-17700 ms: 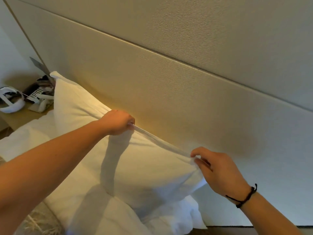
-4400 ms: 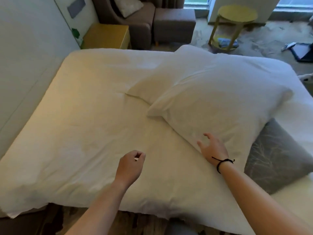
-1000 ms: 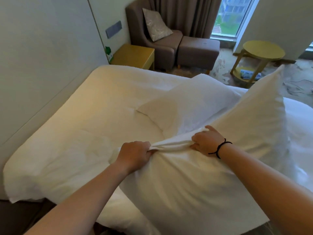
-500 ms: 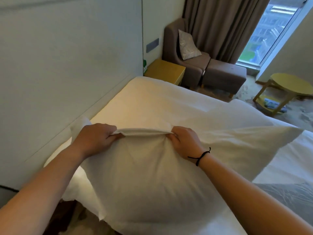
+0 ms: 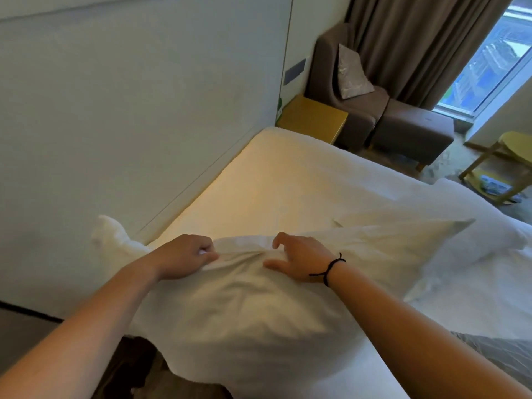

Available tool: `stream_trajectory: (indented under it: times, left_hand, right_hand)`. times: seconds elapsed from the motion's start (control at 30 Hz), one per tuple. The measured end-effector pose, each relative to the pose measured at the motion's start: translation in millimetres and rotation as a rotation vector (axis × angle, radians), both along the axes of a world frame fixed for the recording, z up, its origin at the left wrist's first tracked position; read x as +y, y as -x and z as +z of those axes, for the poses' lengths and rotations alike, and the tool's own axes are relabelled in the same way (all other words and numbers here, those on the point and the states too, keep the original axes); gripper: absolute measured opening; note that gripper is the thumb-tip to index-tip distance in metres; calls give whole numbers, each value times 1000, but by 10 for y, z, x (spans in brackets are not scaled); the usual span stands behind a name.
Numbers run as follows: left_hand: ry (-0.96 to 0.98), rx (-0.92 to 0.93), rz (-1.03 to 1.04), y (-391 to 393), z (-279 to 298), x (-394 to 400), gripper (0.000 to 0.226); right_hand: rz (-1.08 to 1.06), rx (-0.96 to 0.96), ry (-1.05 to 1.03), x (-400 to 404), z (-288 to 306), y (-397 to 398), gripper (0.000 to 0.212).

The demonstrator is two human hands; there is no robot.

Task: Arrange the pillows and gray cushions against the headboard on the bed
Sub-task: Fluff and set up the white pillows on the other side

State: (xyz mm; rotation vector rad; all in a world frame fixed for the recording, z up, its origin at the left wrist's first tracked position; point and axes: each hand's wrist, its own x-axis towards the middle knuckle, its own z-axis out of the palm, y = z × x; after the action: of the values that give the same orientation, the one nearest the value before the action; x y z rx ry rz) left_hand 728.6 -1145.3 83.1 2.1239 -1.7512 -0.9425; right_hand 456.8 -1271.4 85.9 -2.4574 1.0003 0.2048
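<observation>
A large white pillow [image 5: 253, 312] sits at the near corner of the bed [image 5: 276, 185], its left corner touching the pale headboard [image 5: 121, 116]. My left hand [image 5: 184, 256] is clenched on the pillow's top edge. My right hand [image 5: 299, 259] rests on the same edge with fingers spread and loosening. A second white pillow [image 5: 472, 223] lies behind it to the right. A gray cushion [image 5: 501, 355] shows at the lower right, partly hidden by my right arm.
A yellow bedside table [image 5: 313, 119] stands at the far end of the headboard. Beyond it are a brown armchair [image 5: 339, 90] holding a gray cushion [image 5: 351, 73], a brown footstool [image 5: 414, 133] and a yellow round table [image 5: 506, 156]. Curtains and a window fill the far right.
The pillow has come down onto the near corner of the bed beside the headboard. My right hand has opened from its grip on the top edge; my left hand still holds.
</observation>
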Motion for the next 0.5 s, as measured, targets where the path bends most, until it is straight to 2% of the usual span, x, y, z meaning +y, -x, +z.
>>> stream_trajectory:
  times: [0.1,0.2,0.3,0.4,0.5]
  left_hand:
    - [39,-24,101,-32,-153,-151,22]
    - [2,-82,195,-101,-215,-307,16]
    - [-91,-160,248,-105,-243,-397,17]
    - [-96,-319,191,-64,-246,-495,38]
    - [-171,-373,108,-134,-248,-531,67]
  right_hand:
    - [-6,116,176,-390,-35,339,88]
    - [-36,168,218,-761,-91,587,97]
    - [-14,254,140,-974,-206,684,97]
    - [41,261,94,-1054,-386,712,92]
    - [61,263,103,-1164,-462,708,73]
